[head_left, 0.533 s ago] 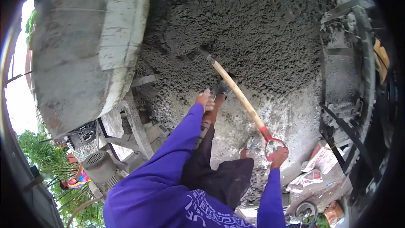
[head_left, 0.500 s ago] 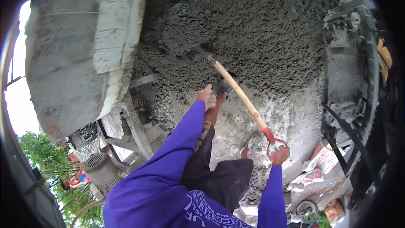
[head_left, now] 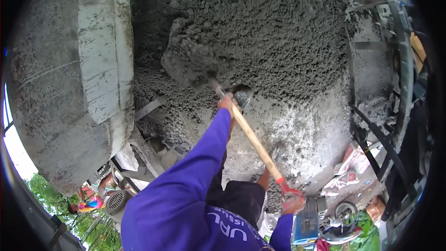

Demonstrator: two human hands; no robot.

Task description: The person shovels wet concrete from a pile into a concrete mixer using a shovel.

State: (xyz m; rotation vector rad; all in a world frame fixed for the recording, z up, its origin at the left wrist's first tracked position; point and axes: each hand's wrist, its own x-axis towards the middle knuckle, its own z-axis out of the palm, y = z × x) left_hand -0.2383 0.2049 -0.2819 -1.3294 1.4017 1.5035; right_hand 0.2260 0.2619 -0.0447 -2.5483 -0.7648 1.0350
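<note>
A shovel (head_left: 254,143) with a pale wooden shaft and a red D-shaped grip slants across the middle. My left hand (head_left: 226,102) is closed around the shaft's lower end, near the metal socket. At the other end my right hand (head_left: 292,204) grips the red handle, close to my body. Lumpy grey wet concrete (head_left: 193,53) is heaped over the blade and hides it. Beyond and to the right spreads a wide bed of the same concrete mix (head_left: 288,32). My foot in a dark, cement-smeared shoe (head_left: 242,96) stands at its near edge.
A big cement-crusted mixer drum (head_left: 55,74) rises at the left, with a motor (head_left: 118,202) below it. Metal framing (head_left: 402,65) lines the right. Torn sacks (head_left: 346,174), a blue box (head_left: 305,227) and a wheel (head_left: 346,213) lie lower right. Another person (head_left: 88,200) is at the lower left.
My left hand, free of the shovel before, has closed on its shaft. The handle end has come nearer my body, and a heaped load now shows on the blade. My view has shifted.
</note>
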